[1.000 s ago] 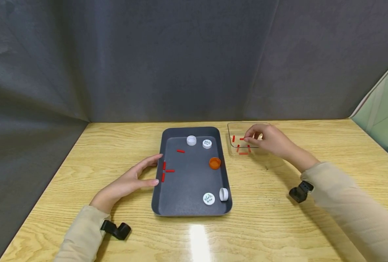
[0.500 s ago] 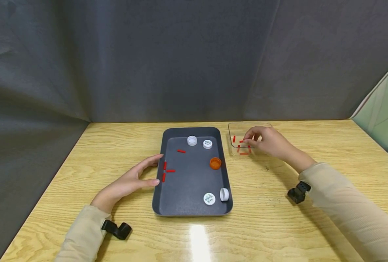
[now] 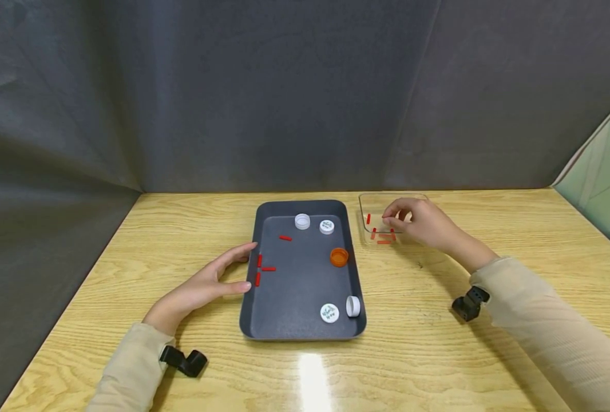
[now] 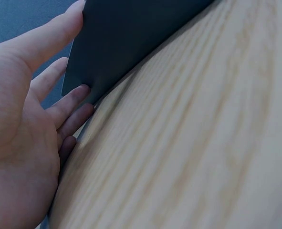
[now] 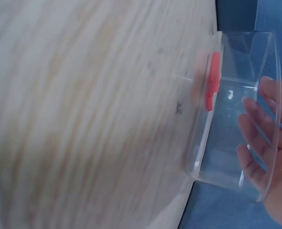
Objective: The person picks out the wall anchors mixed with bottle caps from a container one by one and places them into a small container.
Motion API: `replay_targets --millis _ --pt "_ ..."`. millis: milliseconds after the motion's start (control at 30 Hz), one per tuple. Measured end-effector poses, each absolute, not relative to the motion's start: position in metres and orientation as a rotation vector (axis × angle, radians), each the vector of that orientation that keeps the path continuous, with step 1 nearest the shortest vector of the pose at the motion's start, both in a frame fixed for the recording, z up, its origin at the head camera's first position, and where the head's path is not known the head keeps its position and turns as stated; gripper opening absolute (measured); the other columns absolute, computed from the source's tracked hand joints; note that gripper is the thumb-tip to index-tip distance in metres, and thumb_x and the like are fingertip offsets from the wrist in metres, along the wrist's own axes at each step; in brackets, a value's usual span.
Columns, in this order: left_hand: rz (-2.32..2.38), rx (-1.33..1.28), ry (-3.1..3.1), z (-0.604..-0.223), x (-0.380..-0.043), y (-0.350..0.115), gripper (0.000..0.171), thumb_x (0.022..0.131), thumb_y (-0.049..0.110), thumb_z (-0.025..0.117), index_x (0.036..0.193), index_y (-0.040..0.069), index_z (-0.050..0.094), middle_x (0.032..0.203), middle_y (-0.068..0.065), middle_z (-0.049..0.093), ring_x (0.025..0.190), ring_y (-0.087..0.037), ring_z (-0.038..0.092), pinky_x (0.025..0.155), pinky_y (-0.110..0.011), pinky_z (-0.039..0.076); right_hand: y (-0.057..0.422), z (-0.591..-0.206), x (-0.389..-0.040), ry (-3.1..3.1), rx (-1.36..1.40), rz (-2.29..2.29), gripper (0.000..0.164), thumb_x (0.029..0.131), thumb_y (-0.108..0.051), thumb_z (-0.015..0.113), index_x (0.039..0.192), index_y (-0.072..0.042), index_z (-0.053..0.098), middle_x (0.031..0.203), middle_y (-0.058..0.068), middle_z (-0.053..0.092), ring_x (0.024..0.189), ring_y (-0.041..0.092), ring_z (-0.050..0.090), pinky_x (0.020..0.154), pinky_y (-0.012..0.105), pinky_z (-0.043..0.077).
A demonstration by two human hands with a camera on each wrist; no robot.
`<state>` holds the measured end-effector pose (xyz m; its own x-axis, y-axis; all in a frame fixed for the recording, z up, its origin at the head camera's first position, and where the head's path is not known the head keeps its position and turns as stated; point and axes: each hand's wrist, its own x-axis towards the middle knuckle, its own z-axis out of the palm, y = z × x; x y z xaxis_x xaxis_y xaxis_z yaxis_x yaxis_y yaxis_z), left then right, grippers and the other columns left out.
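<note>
My left hand [image 3: 202, 281] rests its thumb and fingertips, fairly straight, against the left rim of a dark grey tray [image 3: 294, 292]. In the left wrist view, the fingers touch the tray's outer wall [image 4: 117, 43]. Several short red sticks [image 3: 269, 269] lie in the tray, most of them by its left wall. To the right, my right hand [image 3: 420, 220] reaches over a clear plastic box [image 3: 361, 213], fingers loosely bent and holding nothing that shows. Several red sticks [image 3: 384, 242] lie in that box; the right wrist view shows red ones [image 5: 214, 76] at its bottom.
The tray also holds several caps: a white one [image 3: 302, 221] and a marked one [image 3: 327, 227] at the back, an orange one [image 3: 339, 257], a marked disc [image 3: 329, 313] and a white cap on edge [image 3: 353, 306]. A grey curtain [image 3: 284, 97] closes off the table's back.
The red stick that my right fingertips pinched has dropped into the clear box, among the others there. My right hand stays nearly in place; my left hand has not moved.
</note>
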<state>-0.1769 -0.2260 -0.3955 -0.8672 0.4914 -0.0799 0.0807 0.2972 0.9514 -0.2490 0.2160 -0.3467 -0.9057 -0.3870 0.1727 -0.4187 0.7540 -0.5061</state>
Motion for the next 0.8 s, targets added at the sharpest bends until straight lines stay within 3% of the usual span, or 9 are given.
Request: replay_targets --millis 200,400,800 --pt "1.616 0.545 2.196 -0.395 -0.178 -0.225 0.078 0.089 0.015 0.075 0.155 0.020 0.034 0.152 -0.008 0.037 0.138 -0.030 0.030 0.112 -0.058 0.016 0.209 -0.341 -0.246 -2.831 0.695 0.879 0.010 0.096 -0.018 0.068 0.098 -0.009 0.072 0.093 0.002 0.069 0.081 0.018 0.058 0.066 0.034 0.045" --pt "1.599 0.514 2.208 -0.394 -0.177 -0.224 0.078 0.088 0.017 0.076 0.154 0.025 0.035 0.151 -0.004 0.037 0.138 -0.029 0.030 0.112 -0.058 0.016 0.199 -0.337 -0.243 -2.759 0.731 0.870 0.006 0.093 -0.015 0.071 0.097 -0.010 0.073 0.088 0.000 0.068 0.079 0.017 0.058 0.068 0.035 0.044" --pt "1.584 0.525 2.215 -0.395 -0.177 -0.226 0.077 0.089 0.017 0.075 0.155 0.023 0.034 0.152 -0.008 0.036 0.138 -0.031 0.030 0.111 -0.058 0.019 0.169 -0.332 -0.239 -2.733 0.790 0.958 0.006 0.094 -0.015 0.069 0.098 -0.011 0.072 0.090 0.000 0.067 0.082 0.017 0.058 0.077 0.039 0.043"
